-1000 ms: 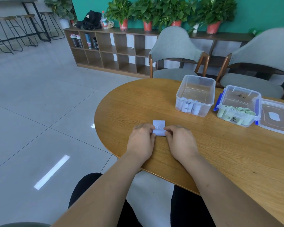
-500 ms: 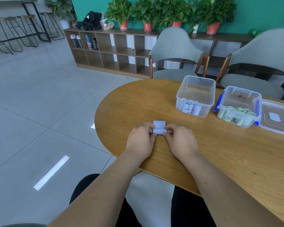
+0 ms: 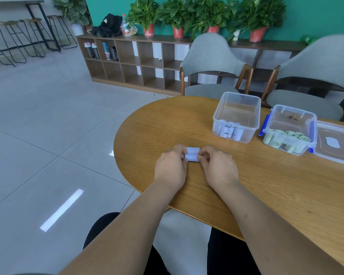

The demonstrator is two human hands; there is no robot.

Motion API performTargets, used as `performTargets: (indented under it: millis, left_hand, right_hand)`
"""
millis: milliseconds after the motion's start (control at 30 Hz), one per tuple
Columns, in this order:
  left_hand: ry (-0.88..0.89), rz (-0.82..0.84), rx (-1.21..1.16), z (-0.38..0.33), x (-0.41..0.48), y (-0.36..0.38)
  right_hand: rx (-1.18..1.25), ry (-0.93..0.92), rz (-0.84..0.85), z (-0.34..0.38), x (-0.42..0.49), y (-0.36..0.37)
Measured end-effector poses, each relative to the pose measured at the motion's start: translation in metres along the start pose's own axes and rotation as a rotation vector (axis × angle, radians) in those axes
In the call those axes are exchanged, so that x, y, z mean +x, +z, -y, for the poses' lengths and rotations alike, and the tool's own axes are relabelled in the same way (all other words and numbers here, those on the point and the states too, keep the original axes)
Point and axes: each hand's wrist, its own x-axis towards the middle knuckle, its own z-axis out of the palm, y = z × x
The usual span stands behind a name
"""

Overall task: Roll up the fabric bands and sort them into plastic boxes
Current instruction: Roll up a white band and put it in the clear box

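A pale lilac fabric band (image 3: 192, 155) lies rolled on the round wooden table (image 3: 276, 191). My left hand (image 3: 171, 169) pinches its left end and my right hand (image 3: 218, 169) pinches its right end, fingers curled around the roll. Further back stands a clear plastic box (image 3: 236, 108) with several white rolls (image 3: 229, 132) at its near wall. To its right a second clear box with blue clips (image 3: 292, 118) holds several pale green rolls (image 3: 286, 137).
A clear lid (image 3: 338, 145) lies flat at the right table edge. Two grey chairs (image 3: 213, 62) stand behind the table. A low wooden shelf (image 3: 135, 64) with bottles and potted plants lines the green wall. Grey tiled floor lies to the left.
The loose flat end of the band beyond my fingers has shortened as the roll moved away from me. Both hands shifted slightly forward on the table.
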Motion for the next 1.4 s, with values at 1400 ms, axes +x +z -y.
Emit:
performTargets:
  millis: [1400]
  left_hand:
    - [0.021, -0.019, 0.085, -0.001, 0.037, 0.010]
  right_hand:
    - [-0.058, -0.085, -0.060, -0.004, 0.028, 0.018]
